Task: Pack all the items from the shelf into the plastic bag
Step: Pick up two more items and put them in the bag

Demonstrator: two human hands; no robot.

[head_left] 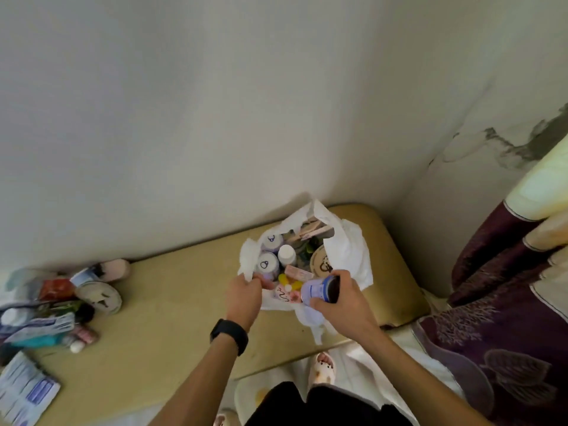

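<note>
A: Where is the plastic bag (353, 250) found?
B: It is stood on the shelf (184, 287) between the two hands, with its mouth spread open just beyond the fingers.
A: How is the left hand (244, 298) seen?
B: The bag's near rim is pinched in its curled fingers. A dark wristband (229, 335) is worn on that wrist.
A: And the right hand (344, 298)?
B: A blue-and-white can (316, 290) with a dark end is gripped in it, with fingers and thumb wrapped round, over the bag's near edge.
A: What is seen inside?
B: Beyond the hands, two white-and-purple jars (268, 264), a white-capped bottle (286, 253) and a round cream lid (322, 264) are packed.
A: And outside the bag?
B: Well to the left of the left hand, a pile of packets and tubs (55, 305) is heaped on the shelf. A purple cloth (507, 302) is hung to the right of the right hand.
</note>
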